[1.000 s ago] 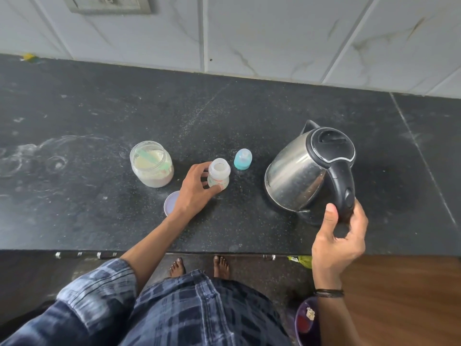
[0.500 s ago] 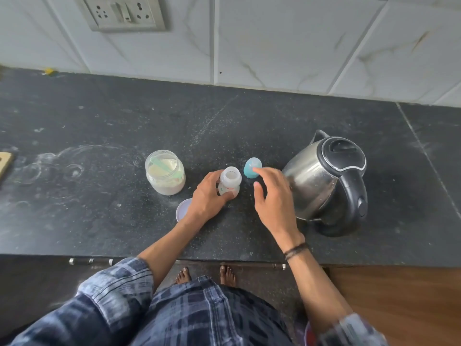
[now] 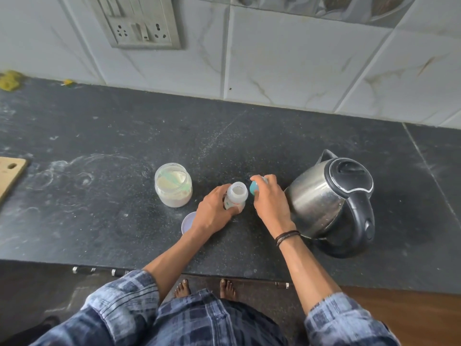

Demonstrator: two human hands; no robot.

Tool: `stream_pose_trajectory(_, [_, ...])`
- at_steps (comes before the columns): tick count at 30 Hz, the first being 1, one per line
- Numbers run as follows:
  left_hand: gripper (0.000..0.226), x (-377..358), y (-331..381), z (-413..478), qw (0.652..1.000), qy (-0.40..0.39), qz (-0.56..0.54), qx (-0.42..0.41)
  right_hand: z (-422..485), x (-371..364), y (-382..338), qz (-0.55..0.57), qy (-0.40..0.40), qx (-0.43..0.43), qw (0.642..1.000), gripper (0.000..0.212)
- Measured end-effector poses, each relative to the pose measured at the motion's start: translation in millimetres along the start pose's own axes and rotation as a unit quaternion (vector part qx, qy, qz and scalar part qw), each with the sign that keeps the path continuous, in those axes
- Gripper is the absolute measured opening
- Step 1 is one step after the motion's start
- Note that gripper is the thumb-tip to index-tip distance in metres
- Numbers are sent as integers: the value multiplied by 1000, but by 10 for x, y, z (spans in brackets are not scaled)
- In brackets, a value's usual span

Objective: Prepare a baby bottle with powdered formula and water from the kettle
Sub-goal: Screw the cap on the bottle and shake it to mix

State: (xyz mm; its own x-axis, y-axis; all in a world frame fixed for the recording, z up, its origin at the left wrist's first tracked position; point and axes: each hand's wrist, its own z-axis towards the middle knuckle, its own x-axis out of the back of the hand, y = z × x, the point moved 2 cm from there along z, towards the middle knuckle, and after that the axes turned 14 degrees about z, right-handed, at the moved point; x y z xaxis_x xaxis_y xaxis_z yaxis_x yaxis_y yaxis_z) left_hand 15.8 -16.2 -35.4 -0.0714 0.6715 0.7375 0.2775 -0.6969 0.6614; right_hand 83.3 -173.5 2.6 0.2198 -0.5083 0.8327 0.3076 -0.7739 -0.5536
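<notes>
I see the bottle (image 3: pixel 238 193) standing on the counter (image 3: pixel 124 136), the powder jar (image 3: pixel 173 184) to its left and the jar lid (image 3: pixel 187 222) in front of that jar. The cap (image 3: pixel 254 188), in the right hand (image 3: pixel 270 201), is just right of the bottle. The kettle (image 3: pixel 324 201) stands farther right, and a board (image 3: pixel 11 173) lies at the far left.

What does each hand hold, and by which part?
The left hand grips the baby bottle around its body, below the open neck. The right hand grips the blue cap, fingers curled over it.
</notes>
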Motion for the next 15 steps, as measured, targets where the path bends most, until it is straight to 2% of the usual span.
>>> stream_pose_trajectory(8, [59,23,-6,1,1000,-7,7,1,-226,302,-221,35,76,9,996,39])
stream_pose_trajectory(15, [59,30,-38,19,1000,-12,8,-5,-426,589,-348,56,47,-13,997,40])
